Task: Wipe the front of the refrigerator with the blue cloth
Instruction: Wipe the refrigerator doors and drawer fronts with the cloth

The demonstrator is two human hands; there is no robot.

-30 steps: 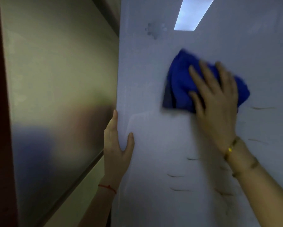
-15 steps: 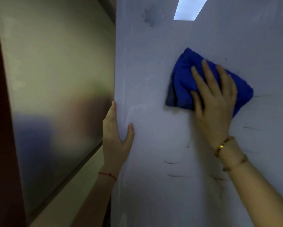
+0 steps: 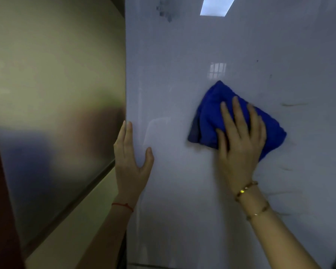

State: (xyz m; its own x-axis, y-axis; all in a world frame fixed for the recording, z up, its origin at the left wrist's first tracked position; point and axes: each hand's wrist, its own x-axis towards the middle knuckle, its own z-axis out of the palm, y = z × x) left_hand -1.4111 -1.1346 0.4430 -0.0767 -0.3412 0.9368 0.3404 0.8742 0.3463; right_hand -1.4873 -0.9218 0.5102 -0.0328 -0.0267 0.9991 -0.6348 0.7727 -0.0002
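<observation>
The refrigerator front is a glossy pale grey panel filling the right two thirds of the view. A folded blue cloth lies flat against it at mid height. My right hand presses on the cloth with fingers spread, covering its lower right part. My left hand grips the door's left edge, fingers wrapped round the side and thumb on the front. Dark streaks mark the panel to the right of the cloth, and a dark smudge sits near the top.
A brushed metal surface stands at the left, beside the refrigerator's edge, with a beige wall strip below it. A dark red edge runs down the far left. A ceiling light reflects at the top of the door.
My right hand has slid the blue cloth downward on the door, away from the light's reflection. The left hand keeps its hold on the door edge.
</observation>
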